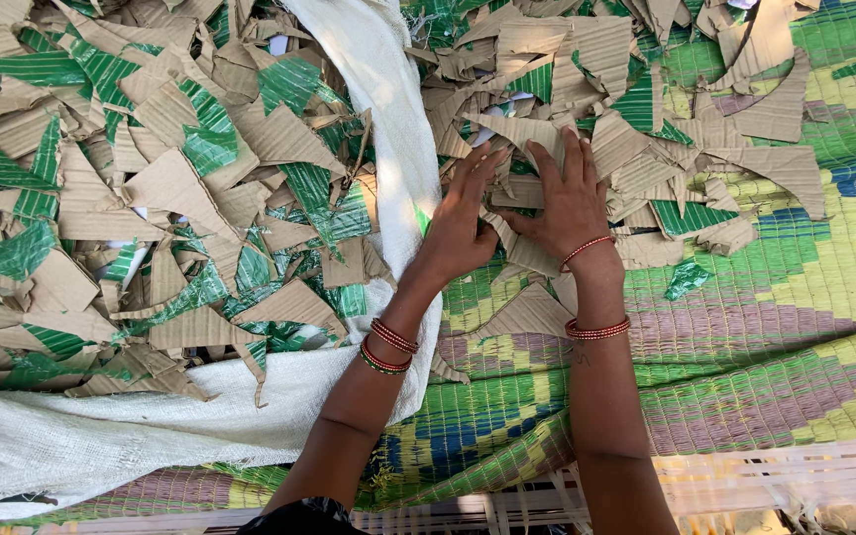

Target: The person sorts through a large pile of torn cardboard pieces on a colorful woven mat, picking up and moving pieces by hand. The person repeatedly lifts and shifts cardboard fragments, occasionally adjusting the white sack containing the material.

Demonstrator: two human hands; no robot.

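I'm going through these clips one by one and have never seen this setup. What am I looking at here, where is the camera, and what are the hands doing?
There is one picture, from a camera worn on a person's head, looking down at their own bare arms. The left hand and right hand, both wearing bangles, press flat on a heap of torn cardboard scraps, brown and green. Nothing is clearly gripped; the fingers are spread open. The scraps lie on a woven mat in green, yellow and purple. To the left, a white sack cloth carries a bigger pile of scraps.

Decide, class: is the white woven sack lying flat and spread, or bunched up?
Spread, not bunched. The white woven sack lies open over the mat, with cardboard scraps heaped on it; its edge beside the left hand is rumpled.
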